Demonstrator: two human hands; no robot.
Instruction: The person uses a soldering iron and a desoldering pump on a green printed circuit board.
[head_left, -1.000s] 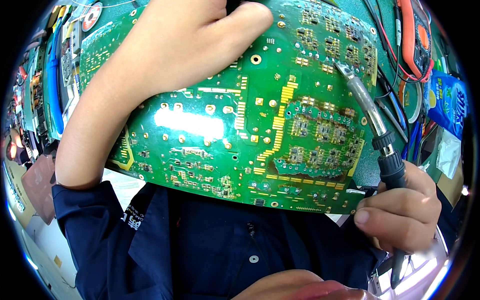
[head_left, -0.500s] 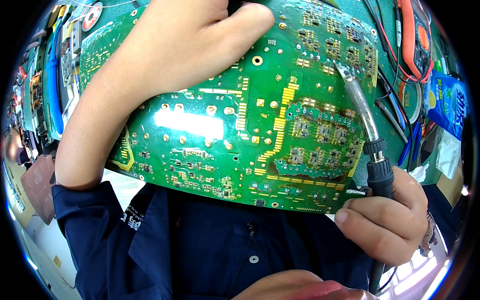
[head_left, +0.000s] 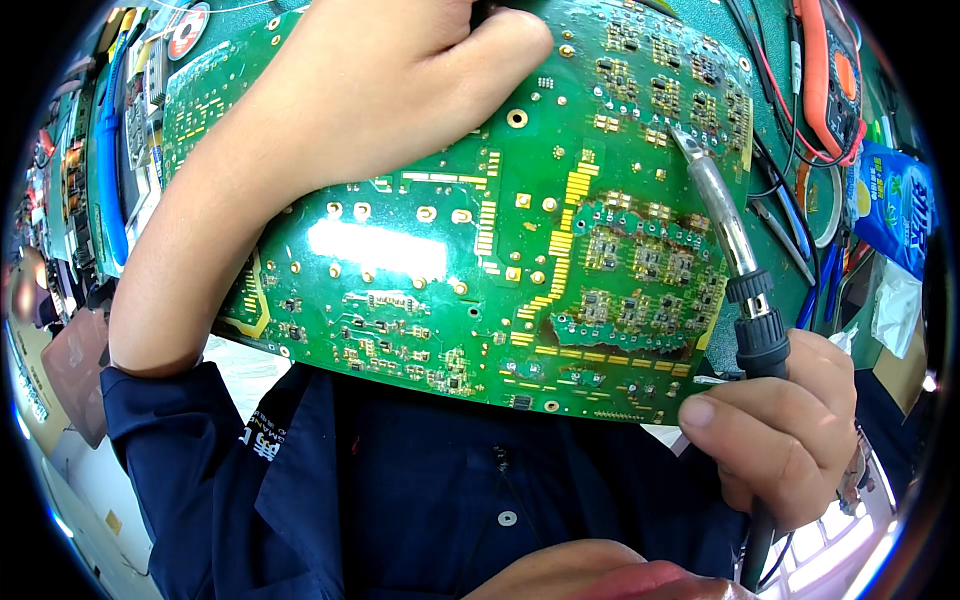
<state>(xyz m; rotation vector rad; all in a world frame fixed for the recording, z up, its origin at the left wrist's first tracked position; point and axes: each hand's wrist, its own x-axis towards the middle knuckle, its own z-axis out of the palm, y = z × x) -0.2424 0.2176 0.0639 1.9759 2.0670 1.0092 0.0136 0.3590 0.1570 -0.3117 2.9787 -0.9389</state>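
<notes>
A large green circuit board (head_left: 400,330) lies tilted in front of me, with brownish, scorched-looking patches around the small parts on its right side. My right hand (head_left: 780,430) grips a soldering iron (head_left: 758,335) by its dark handle, beside the board's lower right corner. The iron's tip points at a row of solder points on the upper right; whether it touches them I cannot tell. My left arm reaches across the board, and my left hand (head_left: 420,75) is closed near its far edge, thumb to the right. Something dark shows by its fingers, mostly hidden.
An orange multimeter (head_left: 828,75) with leads stands at the far right, near a blue packet (head_left: 895,210) and white tissue (head_left: 895,310). Tweezers and other hand tools lie between them and the board. At the far left are a solder wick spool (head_left: 186,32) and a blue-handled tool (head_left: 110,190).
The board has shifted very slightly to the right. My right thumb has moved a little away from the board's corner, while the iron's tip stays almost in place.
</notes>
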